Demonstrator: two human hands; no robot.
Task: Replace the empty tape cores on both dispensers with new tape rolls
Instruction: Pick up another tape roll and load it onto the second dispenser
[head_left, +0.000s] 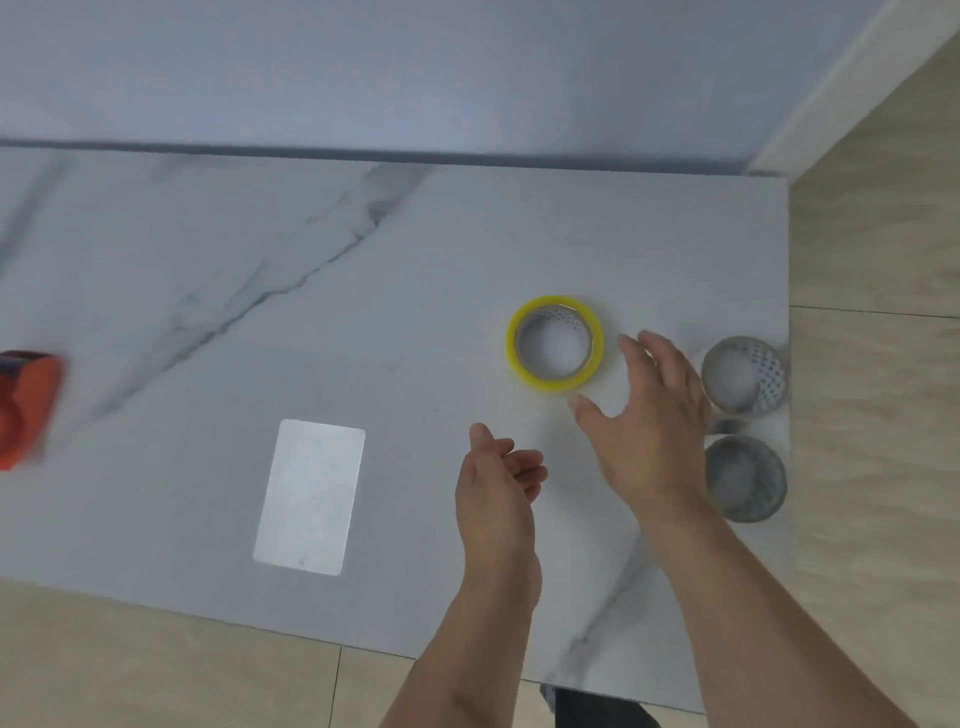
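A yellow tape roll lies flat on the marble table, right of centre. My right hand hovers just to its right, fingers spread and holding nothing. My left hand floats below the roll, fingers loosely curled and apart, with nothing in it. Two grey empty tape cores stand at the table's right edge, one behind the other. A red tape dispenser is cut off by the left edge of the view and looks blurred.
A white rectangular card lies on the table left of my left hand. The table's right edge and front edge drop to a beige tiled floor. A pale wall runs behind the table.
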